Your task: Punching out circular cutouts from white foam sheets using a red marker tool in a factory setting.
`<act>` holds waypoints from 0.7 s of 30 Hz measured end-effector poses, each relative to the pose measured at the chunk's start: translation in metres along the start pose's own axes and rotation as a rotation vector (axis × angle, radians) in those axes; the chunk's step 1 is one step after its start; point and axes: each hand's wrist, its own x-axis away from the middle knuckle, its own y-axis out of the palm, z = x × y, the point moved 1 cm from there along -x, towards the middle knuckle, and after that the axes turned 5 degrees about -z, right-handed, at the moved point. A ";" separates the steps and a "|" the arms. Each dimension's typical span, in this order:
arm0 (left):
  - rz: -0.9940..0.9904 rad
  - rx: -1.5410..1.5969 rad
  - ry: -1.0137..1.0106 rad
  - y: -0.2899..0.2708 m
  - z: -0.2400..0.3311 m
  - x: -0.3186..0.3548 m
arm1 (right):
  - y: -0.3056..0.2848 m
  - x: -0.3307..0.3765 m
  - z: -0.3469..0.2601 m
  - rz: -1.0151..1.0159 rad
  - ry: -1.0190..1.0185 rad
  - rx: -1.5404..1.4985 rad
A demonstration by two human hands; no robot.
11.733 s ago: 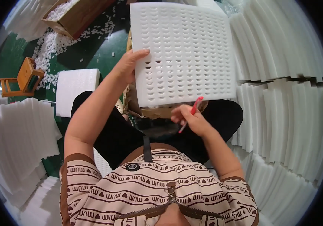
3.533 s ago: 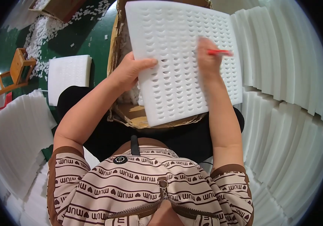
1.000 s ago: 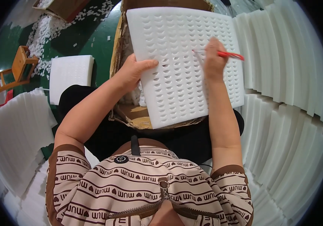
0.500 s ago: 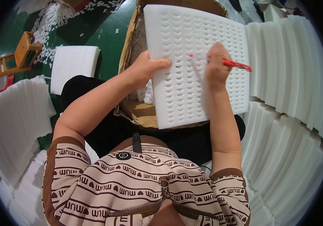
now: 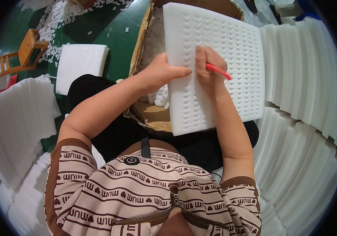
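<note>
The left hand (image 5: 162, 74) clamps its fingers on the foam (image 5: 239, 63), the right hand (image 5: 211, 67) on a pen (image 5: 220, 72); a hard jab could tear the foam.

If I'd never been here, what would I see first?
Probably the big white sheet, full of curved slits, held over the box by the left hand. Next, the bright red pen in the right hand. White stacks crowd the right side.

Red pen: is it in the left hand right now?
No, the right hand holds the red pen, while the left hand grips the foam sheet by its edge.
</note>
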 end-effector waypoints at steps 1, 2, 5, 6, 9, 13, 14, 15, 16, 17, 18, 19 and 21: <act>-0.012 -0.009 0.022 0.000 0.000 0.001 | 0.003 0.000 -0.002 -0.044 0.000 0.121; -0.010 -0.009 0.025 0.001 0.001 0.000 | 0.001 0.000 -0.004 -0.045 -0.003 0.119; 0.031 0.031 -0.023 0.003 0.003 -0.001 | -0.015 0.004 -0.012 0.106 0.147 -0.325; 0.043 0.044 -0.040 0.003 0.004 -0.001 | -0.017 0.004 -0.013 0.156 0.198 -0.472; 0.035 -0.076 -0.014 0.008 0.003 -0.001 | 0.000 0.005 -0.010 0.158 0.064 -0.282; 0.023 -0.136 -0.004 0.008 0.002 -0.002 | 0.011 -0.001 -0.018 -0.086 -0.052 -0.043; 0.036 -0.077 -0.032 0.004 0.000 0.000 | 0.008 -0.001 -0.014 -0.077 -0.051 -0.034; 0.051 -0.017 -0.061 -0.001 -0.001 0.001 | 0.005 0.000 -0.007 0.055 -0.014 -0.233; 0.067 0.042 -0.090 -0.003 -0.001 0.000 | 0.002 -0.002 0.001 0.186 0.020 -0.434; 0.061 0.043 -0.087 -0.003 0.000 0.000 | -0.012 -0.005 0.016 0.264 0.039 -0.422; 0.066 0.067 -0.098 -0.004 0.000 0.000 | -0.034 -0.007 0.032 0.340 0.058 -0.412; 0.072 0.091 -0.110 -0.005 0.000 -0.002 | -0.054 -0.007 0.041 0.334 0.252 -0.372; 0.077 0.137 -0.138 -0.005 0.000 -0.006 | -0.064 -0.007 0.055 0.524 0.629 -0.627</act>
